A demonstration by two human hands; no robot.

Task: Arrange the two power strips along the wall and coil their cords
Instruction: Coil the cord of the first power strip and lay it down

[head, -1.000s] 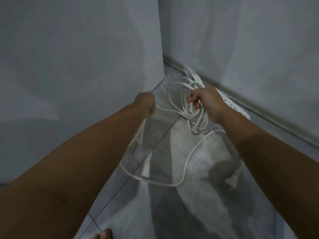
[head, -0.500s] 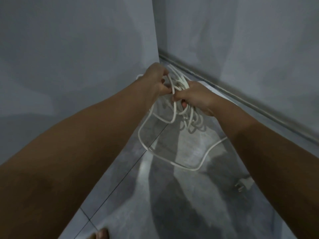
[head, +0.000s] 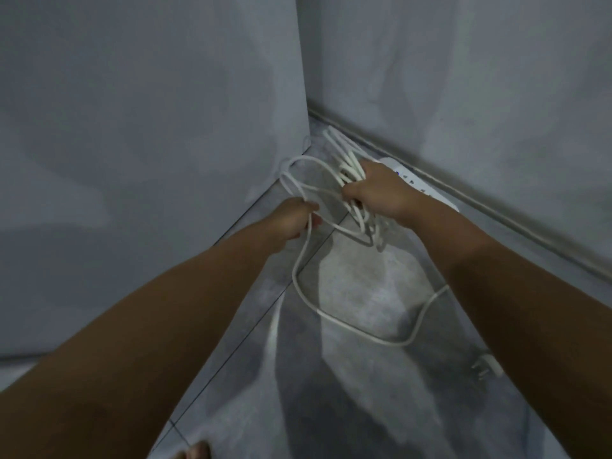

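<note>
A white power strip [head: 420, 185] lies on the floor along the right wall, mostly hidden behind my right hand. My right hand [head: 377, 190] is shut on a bundle of white cord loops [head: 347, 160] held above the floor near the corner. My left hand [head: 293, 220] grips a single strand of the same cord [head: 361, 332] just left of the bundle. From there the strand hangs down, curves across the floor and passes behind my right forearm. The white plug [head: 485, 367] lies on the floor at the right. Only one power strip is visible.
Grey walls meet in a corner ahead, with a baseboard [head: 496, 210] along the right wall. A grey panel [head: 149, 160] stands close on the left. The floor is grey tile with a dark grout line [head: 238, 342]. My toes [head: 195, 452] show at the bottom edge.
My left hand pulled away from the bundle, down and left, sliding along the strand. My right hand kept the loops. The loose loop on the floor has grown shorter than a second ago.
</note>
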